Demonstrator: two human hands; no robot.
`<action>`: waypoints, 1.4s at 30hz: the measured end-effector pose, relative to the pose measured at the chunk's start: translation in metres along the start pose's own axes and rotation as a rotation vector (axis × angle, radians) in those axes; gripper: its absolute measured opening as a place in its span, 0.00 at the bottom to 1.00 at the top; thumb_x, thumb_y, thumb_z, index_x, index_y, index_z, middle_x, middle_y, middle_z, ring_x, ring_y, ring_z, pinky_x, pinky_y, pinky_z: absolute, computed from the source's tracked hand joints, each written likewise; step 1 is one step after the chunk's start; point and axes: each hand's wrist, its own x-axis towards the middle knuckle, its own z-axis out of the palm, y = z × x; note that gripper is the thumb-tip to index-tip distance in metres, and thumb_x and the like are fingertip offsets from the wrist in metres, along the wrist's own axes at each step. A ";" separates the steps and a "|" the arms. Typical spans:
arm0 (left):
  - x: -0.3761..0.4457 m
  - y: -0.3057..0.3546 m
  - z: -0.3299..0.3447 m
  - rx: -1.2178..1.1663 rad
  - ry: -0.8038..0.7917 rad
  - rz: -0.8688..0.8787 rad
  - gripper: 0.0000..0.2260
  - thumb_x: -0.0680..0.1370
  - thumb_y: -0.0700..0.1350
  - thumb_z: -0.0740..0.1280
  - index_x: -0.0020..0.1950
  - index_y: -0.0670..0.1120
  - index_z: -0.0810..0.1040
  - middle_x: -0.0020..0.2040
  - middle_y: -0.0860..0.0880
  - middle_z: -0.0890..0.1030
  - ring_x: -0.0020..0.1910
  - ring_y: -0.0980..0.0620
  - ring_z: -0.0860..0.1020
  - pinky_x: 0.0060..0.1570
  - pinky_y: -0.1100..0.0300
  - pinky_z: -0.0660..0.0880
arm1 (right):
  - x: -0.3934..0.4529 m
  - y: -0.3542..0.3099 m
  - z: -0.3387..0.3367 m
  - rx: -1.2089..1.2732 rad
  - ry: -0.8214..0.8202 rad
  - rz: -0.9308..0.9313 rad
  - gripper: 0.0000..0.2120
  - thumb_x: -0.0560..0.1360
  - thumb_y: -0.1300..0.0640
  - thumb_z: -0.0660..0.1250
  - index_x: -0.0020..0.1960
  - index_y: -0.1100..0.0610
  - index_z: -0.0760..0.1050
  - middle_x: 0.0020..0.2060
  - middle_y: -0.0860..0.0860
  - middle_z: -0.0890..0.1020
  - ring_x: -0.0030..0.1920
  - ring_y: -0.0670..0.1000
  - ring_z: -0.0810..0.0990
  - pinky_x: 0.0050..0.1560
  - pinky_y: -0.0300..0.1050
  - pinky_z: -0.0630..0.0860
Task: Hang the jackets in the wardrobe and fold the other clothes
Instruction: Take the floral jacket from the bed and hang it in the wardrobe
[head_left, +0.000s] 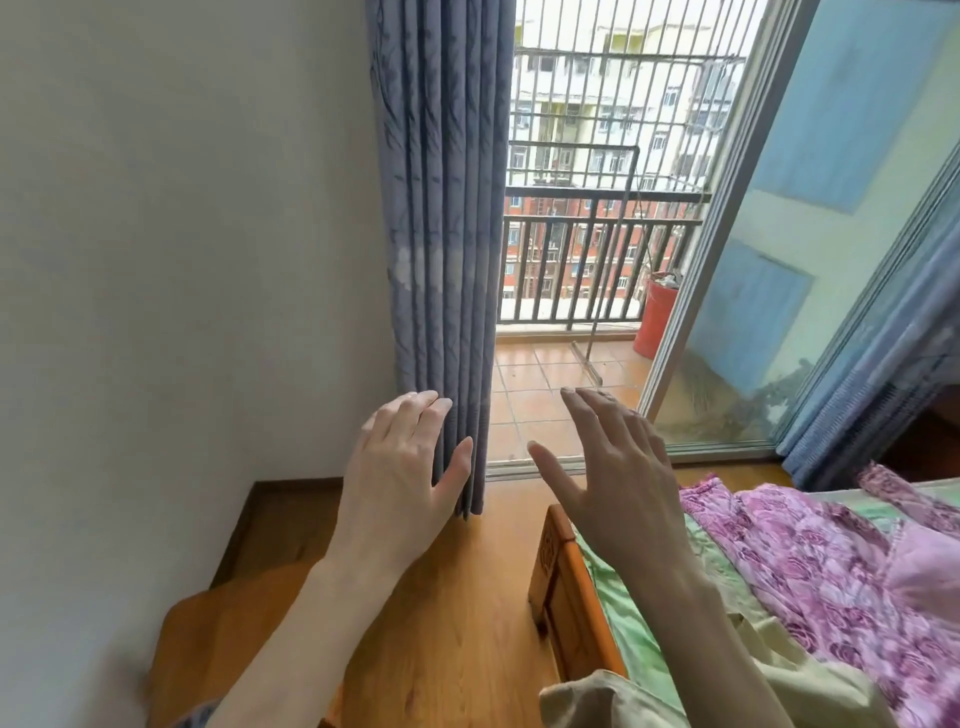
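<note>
At the bottom edge of the frame, right of centre, a beige garment (587, 699) lies bunched on the near corner of the bed (566, 592), whose orange wooden frame runs up the lower middle; whether it is a jacket cannot be told; a green sheet (623, 613) covers the mattress, and a purple floral quilt (810, 561) lies rumpled across the lower right, just beyond the garment. Two bare forearms rise from the bottom of the frame; the left hand (400, 478) sits at centre left, fingers straight and close together, thumb spread, holding nothing, its fingertips overlapping the lower folds of the curtain in the picture, though contact cannot be told; the right hand (613, 467) sits at centre, fingers spread apart and relaxed, palm down, empty, above the foot of the bed. Beneath both hands lies the wooden floor (467, 597); a dark skirting board runs along the white wall (182, 234) that fills the left of the frame. The grey-blue curtain (441, 208) hangs gathered in the upper middle; right of it a sliding glass door (831, 260) stands open onto a tiled balcony (540, 384) with a dark railing (582, 260); a red bucket (657, 319) stands by the door frame; apartment blocks show behind the bars at the top.
</note>
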 end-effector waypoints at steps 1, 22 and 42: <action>0.010 -0.005 0.009 -0.005 -0.010 0.002 0.24 0.83 0.61 0.59 0.71 0.47 0.78 0.70 0.46 0.80 0.69 0.43 0.78 0.70 0.49 0.66 | 0.010 0.004 0.007 0.001 0.002 0.006 0.31 0.82 0.34 0.58 0.78 0.52 0.68 0.74 0.50 0.73 0.75 0.53 0.70 0.75 0.52 0.65; 0.308 -0.040 0.240 -0.109 -0.107 0.089 0.27 0.84 0.63 0.54 0.74 0.48 0.76 0.72 0.47 0.78 0.72 0.44 0.75 0.73 0.43 0.70 | 0.285 0.157 0.185 -0.009 0.019 0.137 0.31 0.83 0.34 0.57 0.78 0.52 0.67 0.74 0.51 0.73 0.75 0.55 0.71 0.75 0.55 0.66; 0.566 -0.024 0.502 -0.314 -0.198 0.281 0.22 0.84 0.57 0.62 0.74 0.46 0.74 0.71 0.46 0.77 0.68 0.44 0.76 0.66 0.43 0.76 | 0.495 0.326 0.302 -0.226 0.050 0.333 0.32 0.82 0.34 0.57 0.77 0.54 0.69 0.71 0.53 0.75 0.72 0.53 0.69 0.71 0.60 0.73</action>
